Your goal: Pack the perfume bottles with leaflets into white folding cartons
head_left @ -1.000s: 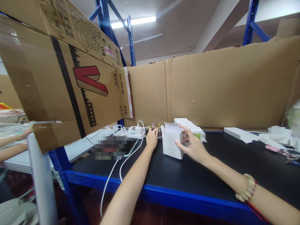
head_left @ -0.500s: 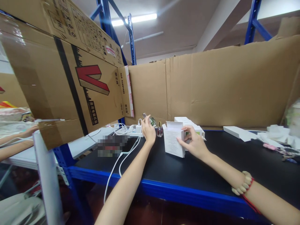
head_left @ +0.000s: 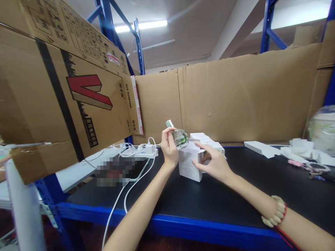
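Note:
My left hand [head_left: 169,149] is closed around a clear glass perfume bottle [head_left: 181,138] with a shiny silver cap and green showing inside. The bottle is tilted, its base toward the top of a white carton [head_left: 189,166]. That carton stands upright on the black tabletop, with printed text on its front. My right hand [head_left: 216,163] grips its right side between thumb and fingers. From this angle I cannot tell whether the bottle touches the carton's rim. More white boxes [head_left: 205,138] sit right behind, partly covered by the carton and my right hand.
A phone [head_left: 140,169] with a white cable lies at left, near a power strip [head_left: 150,150] with plugs. At right are a flat white box [head_left: 261,149], crumpled paper [head_left: 297,148], a keyring [head_left: 316,167] and a wrapped cup [head_left: 324,132]. Cardboard walls [head_left: 248,101] enclose the back and left.
My left hand has brought the perfume bottle rightward to just over the carton's top. The small gold-capped bottle seen before is now hidden. My right hand keeps hold of the carton.

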Action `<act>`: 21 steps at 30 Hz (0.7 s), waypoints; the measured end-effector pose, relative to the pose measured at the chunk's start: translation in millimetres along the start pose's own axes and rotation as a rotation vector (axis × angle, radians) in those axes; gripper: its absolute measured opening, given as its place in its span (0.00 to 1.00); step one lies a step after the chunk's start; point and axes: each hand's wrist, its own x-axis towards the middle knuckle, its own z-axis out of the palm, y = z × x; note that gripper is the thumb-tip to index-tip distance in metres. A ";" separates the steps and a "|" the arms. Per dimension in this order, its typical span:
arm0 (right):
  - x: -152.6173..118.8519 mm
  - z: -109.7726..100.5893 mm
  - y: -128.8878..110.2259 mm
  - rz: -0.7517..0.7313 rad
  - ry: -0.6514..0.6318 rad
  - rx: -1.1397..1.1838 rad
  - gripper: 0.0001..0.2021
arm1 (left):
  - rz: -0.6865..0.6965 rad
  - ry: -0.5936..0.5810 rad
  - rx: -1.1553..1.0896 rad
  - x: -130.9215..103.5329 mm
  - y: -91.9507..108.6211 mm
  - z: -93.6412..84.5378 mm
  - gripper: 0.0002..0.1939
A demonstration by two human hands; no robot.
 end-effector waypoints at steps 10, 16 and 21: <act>3.0 5.1 10.8 -0.039 -0.079 0.223 0.19 | 0.023 -0.322 -0.016 -13.2 2.9 4.5 0.16; 1.6 6.0 13.7 0.063 -0.057 0.226 0.29 | -0.072 -0.360 -0.055 -12.9 -4.3 5.9 0.17; 1.4 5.6 12.6 0.052 -0.058 0.213 0.29 | 0.032 -0.359 -0.015 -12.5 -5.4 4.4 0.16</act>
